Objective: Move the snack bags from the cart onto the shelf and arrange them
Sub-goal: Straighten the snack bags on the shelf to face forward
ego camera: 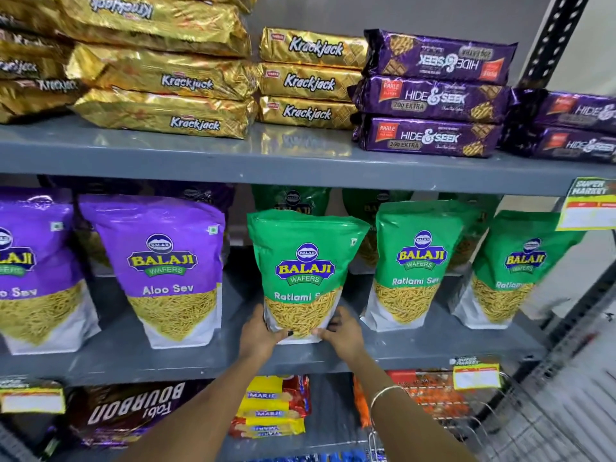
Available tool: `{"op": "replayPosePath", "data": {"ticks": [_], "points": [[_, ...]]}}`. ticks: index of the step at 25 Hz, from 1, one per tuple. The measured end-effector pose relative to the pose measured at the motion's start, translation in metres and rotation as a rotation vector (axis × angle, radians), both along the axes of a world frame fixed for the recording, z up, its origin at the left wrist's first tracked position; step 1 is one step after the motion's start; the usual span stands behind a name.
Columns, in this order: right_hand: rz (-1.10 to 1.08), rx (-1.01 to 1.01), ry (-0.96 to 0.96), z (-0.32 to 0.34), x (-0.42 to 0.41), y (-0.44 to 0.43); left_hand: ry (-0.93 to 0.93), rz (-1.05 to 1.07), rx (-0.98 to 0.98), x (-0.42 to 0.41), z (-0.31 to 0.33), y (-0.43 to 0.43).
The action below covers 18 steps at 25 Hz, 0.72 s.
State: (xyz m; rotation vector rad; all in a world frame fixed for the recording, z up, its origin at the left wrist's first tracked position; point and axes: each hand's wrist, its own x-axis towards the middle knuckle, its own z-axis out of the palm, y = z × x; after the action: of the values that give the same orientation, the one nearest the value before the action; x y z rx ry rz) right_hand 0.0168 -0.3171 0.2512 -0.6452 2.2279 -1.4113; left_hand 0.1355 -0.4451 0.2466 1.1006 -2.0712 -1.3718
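Observation:
A green Balaji Ratlami Sev bag (305, 261) stands upright on the middle grey shelf (186, 358), near its front edge. My left hand (261, 335) grips its lower left corner and my right hand (343, 333) grips its lower right corner. Two more green Ratlami Sev bags (416, 261) (520, 268) stand to its right, with other green bags behind. Purple Aloo Sev bags (166, 261) stand to its left. The wire cart (520, 425) shows at the bottom right; its contents are hidden.
The top shelf (200, 155) carries gold Krackjack packs (306, 81) and purple Hide & Seek packs (430, 98). Below are Bourbon (133, 411) and Marie biscuit packs (270, 408). Price tags (586, 208) hang at the shelf edges. A black upright post (550, 38) bounds the right side.

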Motion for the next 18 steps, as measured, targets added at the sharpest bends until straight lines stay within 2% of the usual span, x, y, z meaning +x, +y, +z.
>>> {"op": "replayPosePath", "data": {"ticks": [8,18], "points": [[0.007,0.006,-0.020,0.006,0.005,0.011,-0.019,0.005,-0.027,-0.001,-0.002,0.002],[-0.065,0.149,0.110,0.004,0.003,-0.003,0.010,-0.014,-0.051,-0.004,-0.004,-0.002]]}}
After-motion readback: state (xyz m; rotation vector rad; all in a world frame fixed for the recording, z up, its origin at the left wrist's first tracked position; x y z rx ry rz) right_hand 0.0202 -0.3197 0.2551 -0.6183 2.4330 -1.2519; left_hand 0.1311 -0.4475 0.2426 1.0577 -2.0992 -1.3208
